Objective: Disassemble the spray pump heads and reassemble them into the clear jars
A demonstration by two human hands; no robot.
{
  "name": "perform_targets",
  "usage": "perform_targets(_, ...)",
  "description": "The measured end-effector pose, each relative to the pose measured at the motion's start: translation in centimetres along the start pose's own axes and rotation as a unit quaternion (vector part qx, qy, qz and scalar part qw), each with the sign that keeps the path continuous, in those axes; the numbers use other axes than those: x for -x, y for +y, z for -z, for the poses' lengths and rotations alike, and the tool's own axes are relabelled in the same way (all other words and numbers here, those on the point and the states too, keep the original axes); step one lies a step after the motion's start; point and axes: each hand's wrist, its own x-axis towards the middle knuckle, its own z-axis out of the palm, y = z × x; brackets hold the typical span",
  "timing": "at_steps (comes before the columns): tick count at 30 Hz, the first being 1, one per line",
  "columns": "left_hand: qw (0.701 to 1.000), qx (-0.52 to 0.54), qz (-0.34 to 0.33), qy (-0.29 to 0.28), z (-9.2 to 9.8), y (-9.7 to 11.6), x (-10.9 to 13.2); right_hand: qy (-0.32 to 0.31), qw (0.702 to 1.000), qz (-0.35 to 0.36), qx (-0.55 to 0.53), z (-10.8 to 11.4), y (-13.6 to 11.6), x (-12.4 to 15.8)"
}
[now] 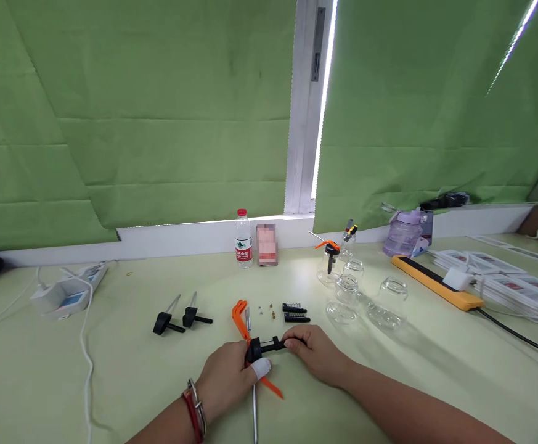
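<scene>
My left hand, its thumb wrapped in white, grips a black sprayer-like head with an orange lever and an orange strip below. A long metal tube runs downward beside it. My right hand pinches the slim black stem jutting from the head; its far end is hidden by the fingers. Just beyond lie two black pieces with springs, plus several tiny brass and silver parts. To the left rest two similar black heads with metal tubes.
Glass jars stand at right; behind them, one bears an assembled black-and-orange head. A water bottle and a pink box-like item are at the wall. Power strips with cables lie on both sides. A purple jug stands back right.
</scene>
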Motion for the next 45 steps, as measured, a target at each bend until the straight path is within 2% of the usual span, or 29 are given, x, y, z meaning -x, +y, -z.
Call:
perform_targets(5, 1.0, -0.02, 0.014, 0.005, 0.4, -0.3, -0.8, -0.004, 0.999, -0.014, 0.035, -0.6, 0.2, -1.2)
perform_targets(10, 0.999, -0.013, 0.031, 0.02, -0.1, -0.9, -1.6, 0.006, 0.998, -0.04, 0.051, -1.3, -0.2, -2.0)
perform_targets(19, 0.998, -0.011, 0.051, 0.04, -0.4, -0.8, -2.0, 0.015, 0.997, -0.042, 0.061, -2.5, -0.8, -2.8)
perform_targets(25, 0.998, -0.018, 0.052, 0.04, -0.3, -0.8, -2.1, 0.037, 0.997, -0.036, 0.064, -2.6, -0.7, -2.9)
perform_targets(45, 0.998, -0.027, 0.047, 0.04, -0.3, -0.9, -2.1, 0.028, 0.995, -0.038, 0.089, -2.3, -0.9, -3.0)
